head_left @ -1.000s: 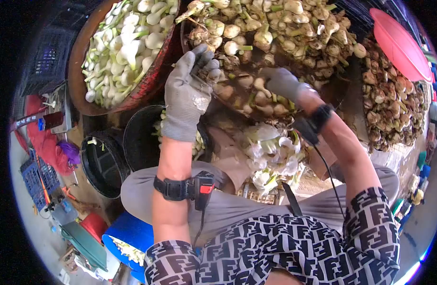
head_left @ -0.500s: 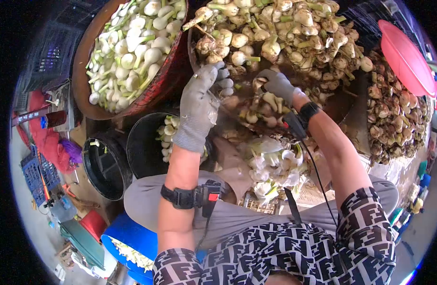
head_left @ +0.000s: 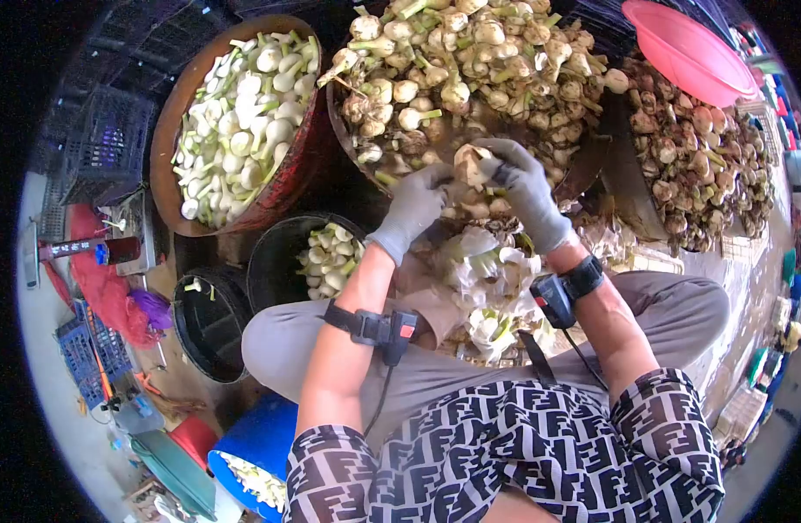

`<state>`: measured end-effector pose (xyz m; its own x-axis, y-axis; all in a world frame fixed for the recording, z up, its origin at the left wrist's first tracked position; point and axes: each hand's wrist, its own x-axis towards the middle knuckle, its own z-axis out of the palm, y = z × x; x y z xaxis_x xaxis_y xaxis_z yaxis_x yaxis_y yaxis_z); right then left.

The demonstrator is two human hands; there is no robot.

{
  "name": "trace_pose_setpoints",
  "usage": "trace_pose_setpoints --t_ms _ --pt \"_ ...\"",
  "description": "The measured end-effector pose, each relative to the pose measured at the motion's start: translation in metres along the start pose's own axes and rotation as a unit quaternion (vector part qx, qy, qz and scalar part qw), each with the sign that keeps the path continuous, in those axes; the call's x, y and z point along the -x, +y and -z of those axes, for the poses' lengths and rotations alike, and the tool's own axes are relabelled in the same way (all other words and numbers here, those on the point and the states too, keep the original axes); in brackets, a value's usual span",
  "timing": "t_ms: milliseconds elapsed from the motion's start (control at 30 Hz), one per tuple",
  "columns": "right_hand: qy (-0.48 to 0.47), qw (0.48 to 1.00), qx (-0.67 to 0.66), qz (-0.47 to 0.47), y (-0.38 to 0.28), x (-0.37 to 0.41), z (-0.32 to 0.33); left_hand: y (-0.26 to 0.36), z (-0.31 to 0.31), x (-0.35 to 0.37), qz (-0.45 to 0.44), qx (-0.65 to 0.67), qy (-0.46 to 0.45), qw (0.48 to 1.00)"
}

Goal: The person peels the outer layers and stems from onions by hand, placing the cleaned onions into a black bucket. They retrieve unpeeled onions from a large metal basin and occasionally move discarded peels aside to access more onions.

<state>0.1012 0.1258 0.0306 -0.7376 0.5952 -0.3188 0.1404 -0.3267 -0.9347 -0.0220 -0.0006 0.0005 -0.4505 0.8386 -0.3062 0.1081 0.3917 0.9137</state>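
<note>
My right hand (head_left: 524,187), in a grey glove, grips a brownish garlic bulb (head_left: 473,166) over the near edge of a large basin of unpeeled garlic (head_left: 496,52). Just to the left, my left hand (head_left: 416,202), also gloved, has its thumb and fingers brought together near the bulb; whatever they might pinch is too small to make out. Below both hands lies a heap of whitish peeled skins (head_left: 483,279). Peeled white bulbs with green stems (head_left: 243,122) fill the rusty red tub at the upper left.
A black bucket (head_left: 270,261) holding some peeled bulbs stands left of my left forearm, beside another black bucket (head_left: 210,327). A pink basin (head_left: 692,52) rests above a brown garlic pile (head_left: 705,166) on the right. A blue barrel (head_left: 261,436) sits lower left.
My right hand has risen from the basin with a bulb in its grip. My left hand has moved right and toward my body. The view has shifted, so the basin appears farther left.
</note>
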Motion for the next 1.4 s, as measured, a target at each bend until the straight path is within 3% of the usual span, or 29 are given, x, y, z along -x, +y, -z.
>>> trace_pose_setpoints --t_ms 33,100,133,233,267,367,433,500,567,633,767,900,1033,1233,1333,1400 --pt "0.001 0.999 0.020 0.025 0.010 -0.002 0.018 0.002 -0.001 0.001 0.005 0.048 -0.015 0.999" --pt "-0.006 0.977 -0.212 -0.034 0.006 0.002 0.031 0.006 0.002 0.002 0.005 0.101 -0.027 0.995" --pt "-0.060 0.966 -0.240 -0.082 -0.002 0.009 0.039 0.010 0.002 0.002 0.005 0.129 -0.034 0.991" --pt "-0.190 0.943 -0.242 -0.124 -0.011 0.021 0.056 0.023 -0.008 0.005 0.003 0.169 -0.039 0.985" --pt "-0.187 0.951 -0.221 -0.107 -0.013 0.025 0.058 0.014 -0.012 0.001 -0.047 0.188 -0.055 0.979" --pt "-0.182 0.969 -0.158 -0.061 -0.017 0.038 0.054 0.019 -0.019 0.001 -0.039 0.172 -0.046 0.983" --pt "-0.135 0.970 -0.194 -0.055 -0.006 0.038 0.049 0.018 -0.020 -0.005 -0.085 0.045 -0.001 0.995" --pt "-0.179 0.928 -0.312 -0.096 -0.001 0.042 0.055 0.018 -0.025 -0.007 -0.127 -0.048 0.063 0.989" --pt "-0.110 0.993 -0.012 0.029 -0.008 0.045 0.047 0.033 -0.031 -0.001 -0.159 -0.108 0.148 0.970" --pt "0.024 0.997 0.005 -0.077 -0.023 0.053 0.043 0.039 -0.032 0.000 -0.184 -0.115 0.153 0.964" --pt "0.108 0.969 0.222 -0.023 -0.025 0.057 0.038 0.028 -0.041 -0.008 -0.196 -0.131 0.147 0.961" --pt "0.131 0.918 0.373 0.016 -0.023 0.059 0.040 0.024 -0.046 -0.008 -0.210 -0.134 0.141 0.958" --pt "0.139 0.897 0.418 0.040 -0.020 0.062 0.039 0.014 -0.052 -0.012 -0.209 -0.071 0.126 0.967" --pt "0.137 0.885 0.438 0.077 -0.019 0.064 0.043 0.024 -0.051 -0.007 -0.085 0.030 0.069 0.994" --pt "0.148 0.870 0.459 0.101 -0.016 0.063 0.051 0.009 -0.056 -0.017 -0.015 0.158 0.069 0.985" --pt "0.167 0.868 0.456 0.100 -0.014 0.065 0.063 0.000 -0.046 -0.019 -0.018 0.134 0.074 0.988"
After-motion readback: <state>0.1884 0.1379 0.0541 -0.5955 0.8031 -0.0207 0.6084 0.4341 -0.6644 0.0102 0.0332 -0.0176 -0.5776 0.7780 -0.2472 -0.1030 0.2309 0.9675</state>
